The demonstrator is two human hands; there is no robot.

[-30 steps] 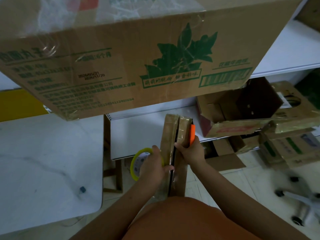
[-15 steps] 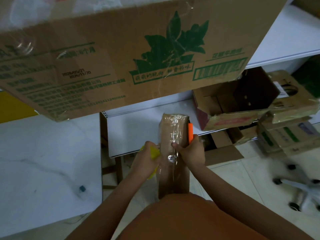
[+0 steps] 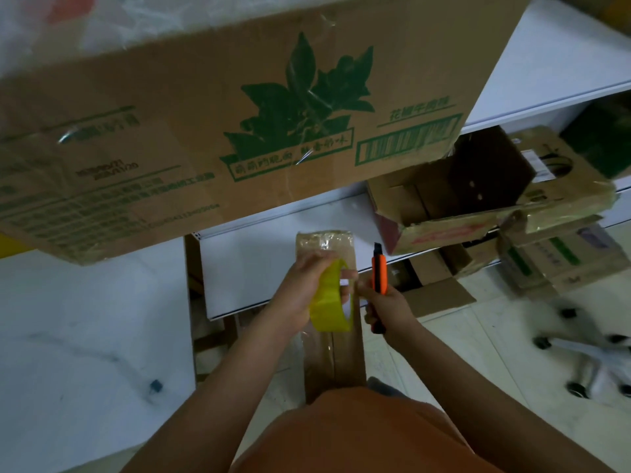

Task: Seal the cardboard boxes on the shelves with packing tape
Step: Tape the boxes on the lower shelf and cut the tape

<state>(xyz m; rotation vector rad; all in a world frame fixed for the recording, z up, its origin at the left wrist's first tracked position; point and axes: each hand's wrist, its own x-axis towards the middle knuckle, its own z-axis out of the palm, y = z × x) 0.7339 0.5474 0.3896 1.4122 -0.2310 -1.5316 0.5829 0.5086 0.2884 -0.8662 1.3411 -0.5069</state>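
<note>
Below the lower shelf's front edge, a narrow flattened cardboard box stands on end against the person's lap, its far end already wrapped in shiny clear tape. The left hand is curled round a yellow tape roll held against the box's face, and a strip seems to run down along the middle seam. The right hand is clamped on an orange utility knife, blade end pointing up, its fingertips touching the box's right edge. By my judgement this box is nearly sealed, with the tape not yet cut from the roll. An open, torn box on the lower shelf and other crumpled boxes near the floor at the right look unsealed, so most of the job remains. A large printed box hangs overhead.

Compared with half a second ago, the roll has come round from the box's left side onto its front, and the knife stands clear of the box edge.
</note>
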